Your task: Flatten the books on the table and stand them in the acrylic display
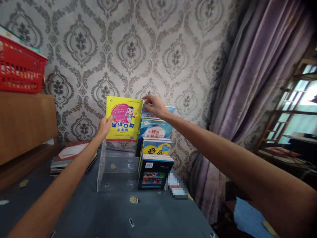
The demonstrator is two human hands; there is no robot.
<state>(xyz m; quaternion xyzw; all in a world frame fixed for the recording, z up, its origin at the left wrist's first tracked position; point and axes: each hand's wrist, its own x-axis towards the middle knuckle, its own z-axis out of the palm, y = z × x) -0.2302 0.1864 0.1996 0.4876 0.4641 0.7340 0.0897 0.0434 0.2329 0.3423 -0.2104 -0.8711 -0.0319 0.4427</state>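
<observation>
left hand (105, 127) pinches the yellow book (123, 119) upright at eleven o'clock on the rack (100, 172); right hand (156, 105) curls by its one-o'clock corner, grip unclear. seems a placing step; seating it calls for straight lowering.

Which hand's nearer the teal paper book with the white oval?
Right hand: above the teal book in view, near the top right corner of the yellow paper book. Left hand: farther, holding the yellow book's left edge.

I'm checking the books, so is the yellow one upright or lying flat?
Upright: the left hand holds the yellow book with its title right way up, facing the camera.
</observation>
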